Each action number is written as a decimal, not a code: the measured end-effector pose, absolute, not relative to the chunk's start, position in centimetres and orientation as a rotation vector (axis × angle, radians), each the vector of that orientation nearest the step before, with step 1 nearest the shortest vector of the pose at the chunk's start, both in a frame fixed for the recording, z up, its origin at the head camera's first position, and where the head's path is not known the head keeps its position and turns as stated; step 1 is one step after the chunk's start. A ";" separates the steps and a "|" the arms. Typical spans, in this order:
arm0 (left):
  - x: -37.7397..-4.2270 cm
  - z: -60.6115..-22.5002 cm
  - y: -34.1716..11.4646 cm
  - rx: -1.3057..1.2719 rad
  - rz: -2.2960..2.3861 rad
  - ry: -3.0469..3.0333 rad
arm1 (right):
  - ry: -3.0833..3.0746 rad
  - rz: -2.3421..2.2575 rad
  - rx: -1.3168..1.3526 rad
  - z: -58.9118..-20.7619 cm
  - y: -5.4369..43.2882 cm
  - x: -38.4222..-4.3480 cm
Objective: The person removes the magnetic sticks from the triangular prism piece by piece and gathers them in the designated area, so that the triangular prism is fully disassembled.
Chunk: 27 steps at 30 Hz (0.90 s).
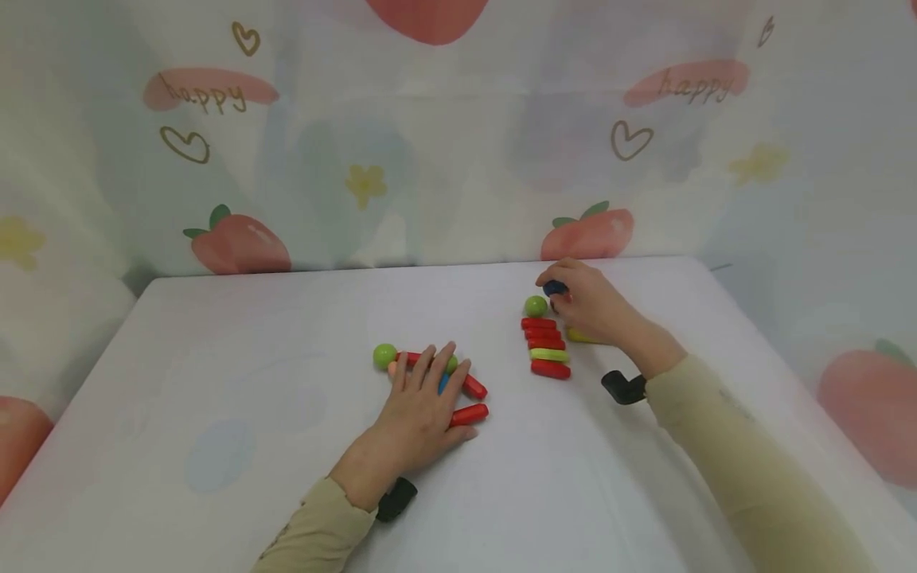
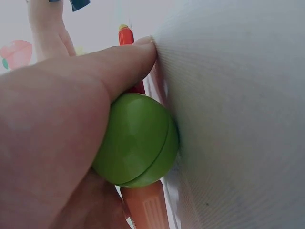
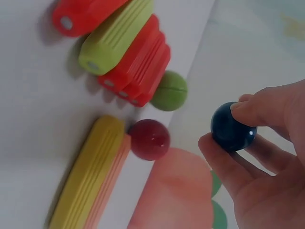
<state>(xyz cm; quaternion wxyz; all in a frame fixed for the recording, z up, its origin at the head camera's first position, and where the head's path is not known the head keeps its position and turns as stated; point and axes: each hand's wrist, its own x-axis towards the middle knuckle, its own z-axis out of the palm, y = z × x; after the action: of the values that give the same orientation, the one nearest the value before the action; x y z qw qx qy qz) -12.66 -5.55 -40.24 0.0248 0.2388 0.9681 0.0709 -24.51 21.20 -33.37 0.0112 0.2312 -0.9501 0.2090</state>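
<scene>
Right hand [image 1: 591, 302] pinches blue ball [image 3: 232, 126] between thumb and fingers, near back edge of tabletop [image 1: 215, 342], just beyond green ball [image 1: 536, 306] at far end of the row; height above surface can't be told. Left hand [image 1: 423, 414] palm down, fingers spread over a loose pile, mid tabletop; can't tell which pieces it presses. Room: broad stretch of tabletop from pile to left edge, gap between pile and row, more surface in front; right side partly blocked by right forearm. Blue ball is round, no long axis. Row runs front to back: three red rods [image 1: 543, 334], light green rod [image 1: 548, 355], front red rod [image 1: 550, 369], each long axis roughly left-right, close to parallel with back edge. Yellow rod [image 3: 88, 174] lies right of the row, alongside orange rod [image 3: 110, 183], red ball [image 3: 149, 140] at their end. In the pile, one red rod [image 1: 474, 387] slants toward front right; nearer red rod [image 1: 469, 415] lies about left-right, blue piece [image 1: 444, 383] partly hidden under fingers.
</scene>
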 end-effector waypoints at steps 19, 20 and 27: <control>-12.7 -40.0 -5.4 0.722 0.173 2.979 | -3.151 0.827 0.426 -35.0 21.4 -28.2; -12.7 -40.1 -5.4 0.724 0.176 2.980 | -3.146 0.854 0.400 -35.2 21.4 -28.3; -12.7 -40.1 -5.4 0.712 0.186 2.978 | -3.138 0.873 0.371 -36.3 21.2 -29.2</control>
<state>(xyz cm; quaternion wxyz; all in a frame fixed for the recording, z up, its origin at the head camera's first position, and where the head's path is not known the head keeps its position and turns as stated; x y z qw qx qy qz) -12.73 -5.44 -40.07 0.0372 0.2321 0.9701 0.0607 -29.24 21.15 -36.33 -0.0684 0.1128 -0.9550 0.2657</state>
